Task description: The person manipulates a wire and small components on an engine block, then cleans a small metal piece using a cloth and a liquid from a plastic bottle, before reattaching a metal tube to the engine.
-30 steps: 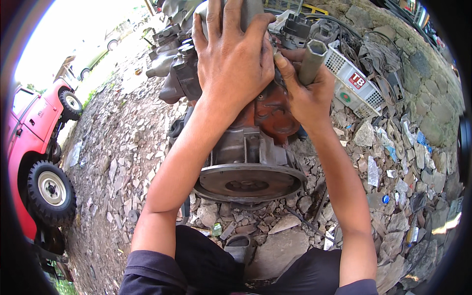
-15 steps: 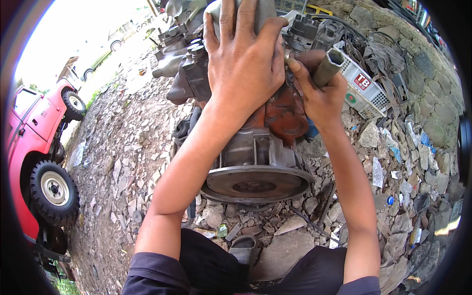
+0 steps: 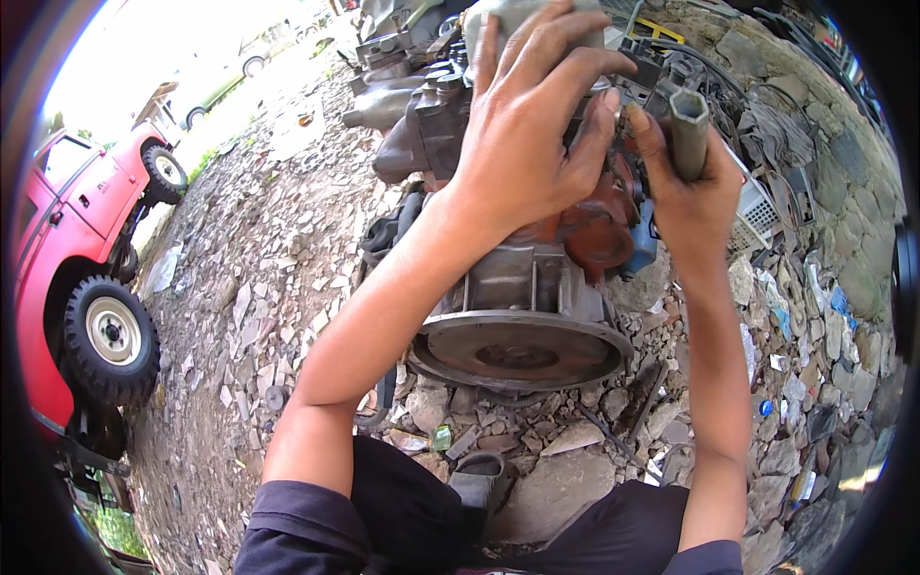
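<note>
An engine (image 3: 513, 278) stands on the stony ground before me, its round flywheel plate (image 3: 455, 347) facing me. My left hand (image 3: 527, 149) lies over the grey top cover (image 3: 586, 40) with its fingers spread and its thumb pointing toward my right thumb. At the engine's right side, my right hand (image 3: 698, 216) grips a hollow metal tube wrench (image 3: 689, 144), whose hexagonal open end points up. Near the right thumb's tip is a small metal piece, too little to make out. Below the hands show the engine's orange-red casing (image 3: 599, 240) and a blue cylindrical part (image 3: 642, 244).
Broken stones and scraps of litter cover the ground. A white perforated crate (image 3: 754, 216) sits right of the engine, near dark cloth (image 3: 774, 139) and a stone wall (image 3: 843, 172). A red vehicle (image 3: 86, 211) is parked at left. One sandal (image 3: 479, 479) shows below the flywheel.
The view has shifted, so the engine and both hands sit farther right. My left thumb now reaches out toward the right thumb. The tube wrench stands more upright in my right hand.
</note>
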{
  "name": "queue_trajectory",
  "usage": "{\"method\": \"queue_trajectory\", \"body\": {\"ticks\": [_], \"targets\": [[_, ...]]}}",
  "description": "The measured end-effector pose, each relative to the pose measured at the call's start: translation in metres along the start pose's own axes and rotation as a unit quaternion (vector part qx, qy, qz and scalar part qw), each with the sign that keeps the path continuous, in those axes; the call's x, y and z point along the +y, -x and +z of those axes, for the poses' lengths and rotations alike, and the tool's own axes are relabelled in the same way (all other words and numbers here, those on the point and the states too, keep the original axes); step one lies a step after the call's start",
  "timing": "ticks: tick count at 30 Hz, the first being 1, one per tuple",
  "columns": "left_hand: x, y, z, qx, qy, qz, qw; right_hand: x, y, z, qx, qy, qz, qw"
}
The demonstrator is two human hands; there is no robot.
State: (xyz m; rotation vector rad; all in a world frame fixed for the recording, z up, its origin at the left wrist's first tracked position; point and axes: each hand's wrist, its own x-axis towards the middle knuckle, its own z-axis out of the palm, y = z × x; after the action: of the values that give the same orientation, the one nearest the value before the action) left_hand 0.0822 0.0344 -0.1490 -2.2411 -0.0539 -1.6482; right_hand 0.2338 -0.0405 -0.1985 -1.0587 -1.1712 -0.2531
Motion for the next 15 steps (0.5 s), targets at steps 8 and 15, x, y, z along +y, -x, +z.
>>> {"method": "queue_trajectory", "body": {"ticks": [8,15], "targets": [[0.041,0.008,-0.011,-0.057,0.348,-0.103,0.930,-0.037,0.007,-0.029,-0.089,0.053,-0.101,0.989],[0.048,-0.021,-0.026,0.099,0.480,-0.279,0.826,-0.062,0.024,-0.051,-0.264,-0.003,0.005,0.965]]}}
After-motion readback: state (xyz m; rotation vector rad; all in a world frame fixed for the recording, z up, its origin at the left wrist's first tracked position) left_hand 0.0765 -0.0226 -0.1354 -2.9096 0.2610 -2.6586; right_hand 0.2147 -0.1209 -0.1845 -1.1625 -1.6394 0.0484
